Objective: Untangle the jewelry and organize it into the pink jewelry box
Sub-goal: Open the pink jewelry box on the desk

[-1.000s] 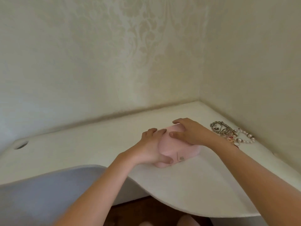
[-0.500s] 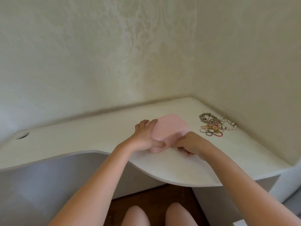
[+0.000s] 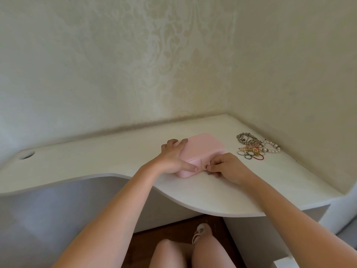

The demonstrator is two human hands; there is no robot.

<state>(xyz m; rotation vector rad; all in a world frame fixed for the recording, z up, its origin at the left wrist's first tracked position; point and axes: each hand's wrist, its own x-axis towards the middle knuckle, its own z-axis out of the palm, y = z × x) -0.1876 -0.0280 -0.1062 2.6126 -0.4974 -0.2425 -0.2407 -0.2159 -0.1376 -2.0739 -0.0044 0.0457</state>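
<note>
Our left hand point(image 3: 173, 161) grips the closed pink jewelry box point(image 3: 204, 147), steadying it. Our right hand point(image 3: 228, 169) pinches its front clasp point(image 3: 206, 166), likely to open it. Tangled jewelry point(image 3: 255, 148) lies beyond those fingers.

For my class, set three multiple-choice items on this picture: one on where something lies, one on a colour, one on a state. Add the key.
1. Where is the tangled jewelry relative to the jewelry box?
A. on its lid
B. to its right on the desk, apart from it
C. under it

2. What colour is the jewelry box?
A. blue
B. black
C. pink

3. The box lid is:
A. shut
B. wide open
C. taken off

Key: 1 B, bare desk shows between them; 2 C, lid and sides are pink; 3 A, the lid lies flat while the right hand pinches the front clasp.
</note>
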